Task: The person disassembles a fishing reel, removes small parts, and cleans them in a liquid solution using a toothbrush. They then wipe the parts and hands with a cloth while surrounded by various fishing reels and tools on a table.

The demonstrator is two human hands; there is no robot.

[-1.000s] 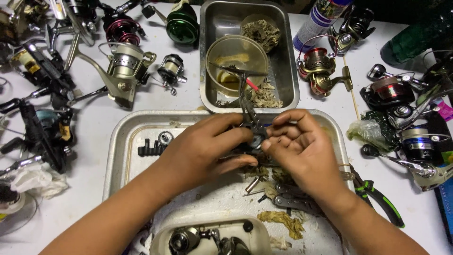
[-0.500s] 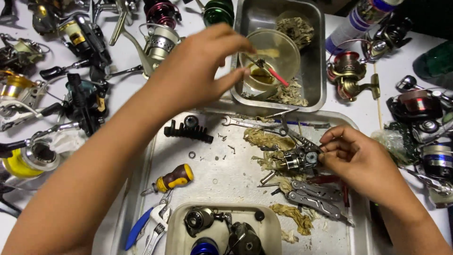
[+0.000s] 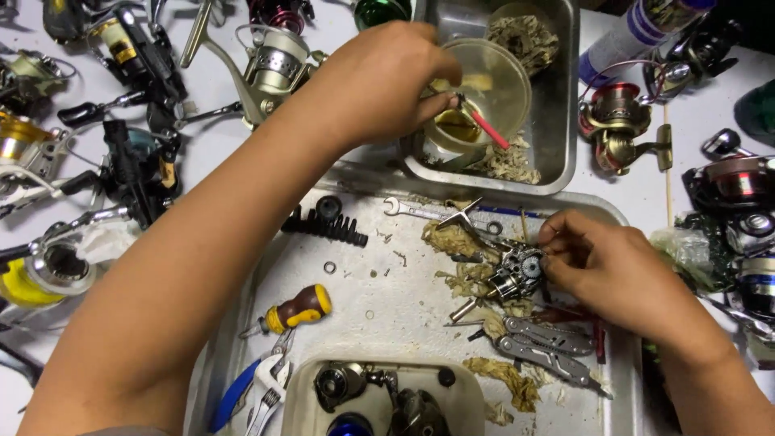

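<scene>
My left hand (image 3: 387, 81) reaches up to a clear plastic cup (image 3: 484, 89) of yellowish liquid in the far metal tray (image 3: 565, 153). Its fingertips pinch a small red-handled brush (image 3: 484, 125) at the cup's rim. My right hand (image 3: 613, 270) holds a dismantled fishing reel body (image 3: 517, 273) with its gears showing, low over the near metal tray (image 3: 363, 323). Dirty paper wads (image 3: 460, 242) lie under and around the reel body.
In the near tray lie a wrench (image 3: 416, 210), a black ribbed part (image 3: 327, 226), a stubby yellow screwdriver (image 3: 295, 309), blue pliers (image 3: 254, 387), a folding multi-tool (image 3: 541, 343) and a box of reel parts (image 3: 379, 396). Several fishing reels (image 3: 274, 69) crowd the white table on both sides.
My left hand left the reel body, rose to the cup in the far tray and took hold of the red brush. My right hand kept the reel body over the near tray.
</scene>
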